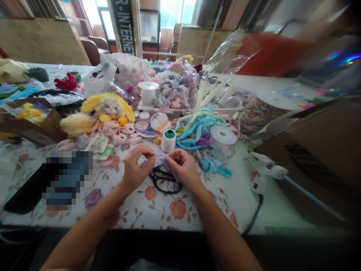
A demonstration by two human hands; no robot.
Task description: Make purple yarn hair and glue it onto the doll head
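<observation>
Between my two hands stretches a short length of pale purple fluffy yarn (161, 159). My left hand (138, 167) pinches its left end with thumb and forefinger. On the other side my right hand (182, 167) grips the yarn, and part of it hangs beneath the fingers. Black-handled scissors (166, 185) lie on the flowered cloth right under both hands, their blades mostly hidden. Just beyond the fingers stands a white thread cone (168, 141) with a green top.
Several doll faces (120, 138) and a yellow-eared doll (110, 109) lie at the back left. Blue and green fluffy strips (197, 128) pile up beside a white spool (223, 134). A glue gun (262, 169) rests at right, near a cardboard box (318, 158).
</observation>
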